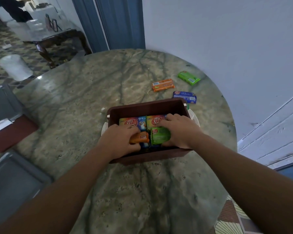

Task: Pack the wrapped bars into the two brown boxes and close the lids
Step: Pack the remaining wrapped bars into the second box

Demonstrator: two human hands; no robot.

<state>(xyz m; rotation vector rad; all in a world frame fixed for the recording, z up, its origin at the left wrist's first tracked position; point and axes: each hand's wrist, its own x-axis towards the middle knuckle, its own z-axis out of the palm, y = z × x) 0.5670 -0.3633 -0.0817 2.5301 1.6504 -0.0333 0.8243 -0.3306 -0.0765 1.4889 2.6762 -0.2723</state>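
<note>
An open brown box (147, 108) stands in the middle of the round marble table (91, 92). Both my hands are inside it. My left hand (118, 141) grips an orange wrapped bar (141, 137). My right hand (179, 130) holds a green wrapped bar (160, 135) beside it. Under them lie two multicoloured bars (132, 122) flat on the box's floor. Three loose bars lie on the table beyond the box: an orange one (162, 85), a green one (189, 78) and a blue one (184, 97). Something white (193, 115) shows under the box's sides.
A white wall runs close along the table's right and far side. Grey chairs (12, 179) stand at the left edge. Across the patterned floor are a white cylinder (15, 66) and a dark side table (57, 38). A person stands at the far top left.
</note>
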